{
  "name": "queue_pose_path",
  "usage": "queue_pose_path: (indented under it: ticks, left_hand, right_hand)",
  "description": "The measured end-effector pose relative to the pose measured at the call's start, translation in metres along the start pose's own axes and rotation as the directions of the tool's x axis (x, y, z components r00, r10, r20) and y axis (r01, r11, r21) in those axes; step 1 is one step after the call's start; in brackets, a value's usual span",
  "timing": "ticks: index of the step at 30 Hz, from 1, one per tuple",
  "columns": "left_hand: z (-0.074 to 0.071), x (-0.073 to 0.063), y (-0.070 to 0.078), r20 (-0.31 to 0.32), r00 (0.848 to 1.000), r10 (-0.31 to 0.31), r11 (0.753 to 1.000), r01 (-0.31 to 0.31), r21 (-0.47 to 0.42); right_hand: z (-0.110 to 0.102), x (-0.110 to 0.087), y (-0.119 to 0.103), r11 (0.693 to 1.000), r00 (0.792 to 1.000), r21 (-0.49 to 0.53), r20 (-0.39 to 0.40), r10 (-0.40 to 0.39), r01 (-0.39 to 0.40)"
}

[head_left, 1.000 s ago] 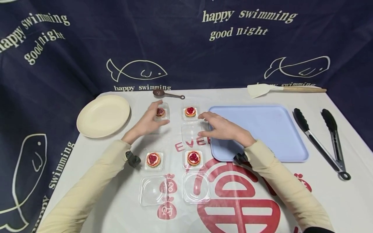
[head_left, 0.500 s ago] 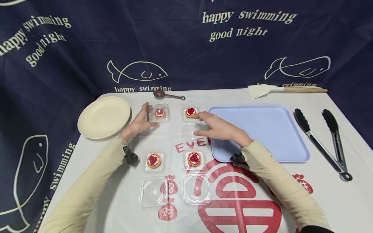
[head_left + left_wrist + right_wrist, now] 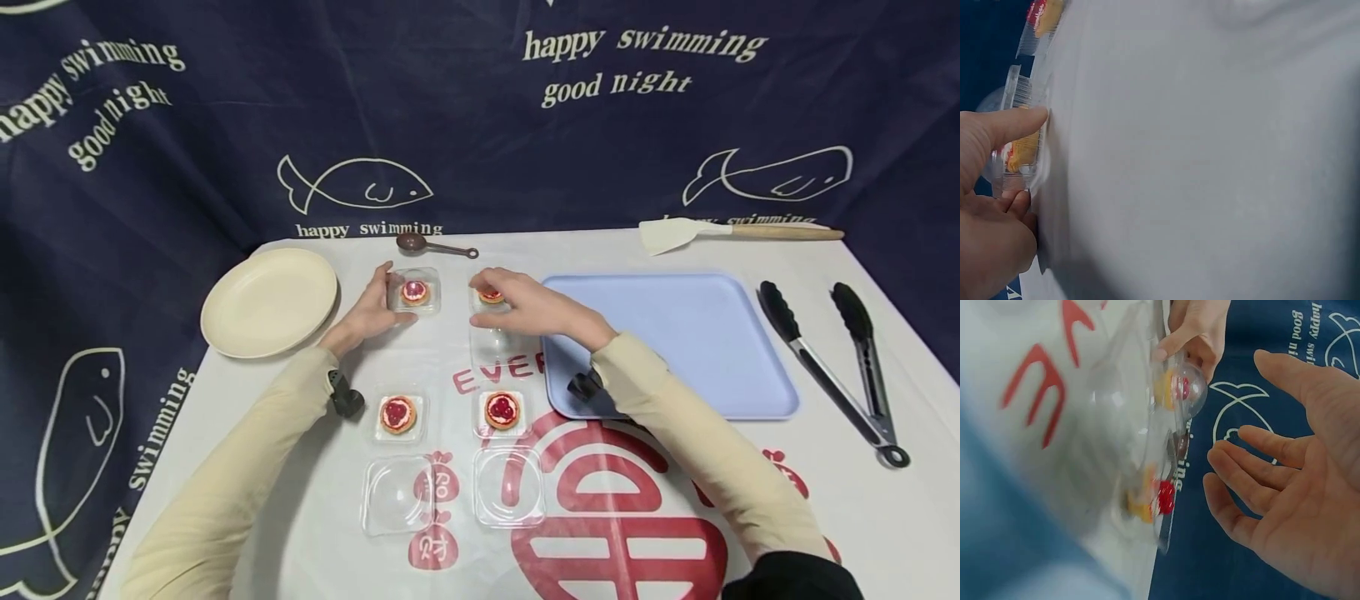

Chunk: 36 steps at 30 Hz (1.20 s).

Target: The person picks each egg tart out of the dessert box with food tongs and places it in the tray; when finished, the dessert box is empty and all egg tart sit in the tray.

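Note:
My left hand (image 3: 365, 315) is at the back left clear plastic tart box (image 3: 431, 277), whose domed lid covers a small red-topped tart (image 3: 415, 292). Thumb and fingers grip that box by its side in the left wrist view. Fingers spread and holding nothing, my right hand (image 3: 532, 307) hovers over the back right box and partly hides its tart (image 3: 491, 296). That box's clear lid (image 3: 487, 346) lies folded open towards me. Nearer stand two more opened boxes, with a left tart (image 3: 397, 414) and a right tart (image 3: 502, 410) in their bases.
A cream plate (image 3: 268, 302) lies at the left. Behind the boxes is a brown measuring spoon (image 3: 435, 245). To the right are a blue tray (image 3: 675, 333), black-tipped tongs (image 3: 832, 383) and a spatula (image 3: 738, 231) along the back edge. A dark printed cloth hangs behind.
My left hand has drawn back from over the back left box to its left side. My right hand has moved left, from beside the back right box to over it.

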<state>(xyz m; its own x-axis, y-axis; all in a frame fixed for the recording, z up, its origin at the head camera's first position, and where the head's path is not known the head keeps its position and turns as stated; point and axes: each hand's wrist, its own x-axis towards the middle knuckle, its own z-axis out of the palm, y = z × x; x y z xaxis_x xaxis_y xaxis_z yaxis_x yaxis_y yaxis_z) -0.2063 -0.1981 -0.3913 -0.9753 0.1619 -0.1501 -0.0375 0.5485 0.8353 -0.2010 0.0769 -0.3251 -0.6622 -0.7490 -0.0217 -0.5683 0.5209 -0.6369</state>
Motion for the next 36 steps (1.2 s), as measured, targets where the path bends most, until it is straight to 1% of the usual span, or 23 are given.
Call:
queue_pose_path:
  ticks: [4,8,13,16,18,23,27,32,34,36]
  left_hand:
    - [-0.001,0.0,-0.002,-0.003,1.0,0.026,0.999,-0.026,0.036]
    - [-0.003,-0.001,-0.004,0.011,0.999,0.048,0.997,-0.049,0.067]
    - [-0.006,0.001,-0.006,0.036,0.995,0.088,0.991,-0.091,0.099]
    - [-0.006,0.003,-0.006,0.044,0.994,0.1,0.988,-0.104,0.112]
    - [-0.007,0.003,-0.006,0.047,0.994,0.095,0.989,-0.1,0.111]
    - [-0.006,0.002,-0.007,0.05,0.995,0.087,0.991,-0.092,0.093]
    - [-0.007,0.003,-0.007,0.047,0.994,0.098,0.99,-0.102,0.102]
    - [-0.007,0.003,-0.004,0.035,0.994,0.102,0.987,-0.105,0.12]
    - [-0.007,0.003,-0.002,0.039,0.995,0.097,0.987,-0.101,0.124]
    - [-0.008,0.003,-0.001,0.047,0.995,0.09,0.987,-0.095,0.129]
  right_hand:
    - [-0.001,0.023,-0.008,1.0,1.0,-0.023,-0.005,0.002,-0.002]
    - [-0.001,0.049,-0.015,0.993,0.999,-0.108,0.019,0.043,-0.041]
    - [0.0,0.077,-0.016,0.974,0.988,-0.213,0.109,0.107,-0.082]
    - [0.003,0.091,-0.013,0.965,0.977,-0.243,0.161,0.14,-0.099]
    - [0.005,0.099,-0.01,0.964,0.971,-0.242,0.181,0.153,-0.107]
    - [0.01,0.116,-0.001,0.972,0.966,-0.218,0.219,0.14,-0.092]
    - [0.011,0.127,0.003,0.976,0.959,-0.194,0.245,0.142,-0.095]
    - [0.01,0.13,0.005,0.981,0.954,-0.113,0.238,0.181,-0.158]
    - [0.01,0.13,0.006,0.982,0.956,-0.095,0.228,0.182,-0.165]
    - [0.011,0.13,0.007,0.984,0.961,-0.095,0.217,0.169,-0.152]
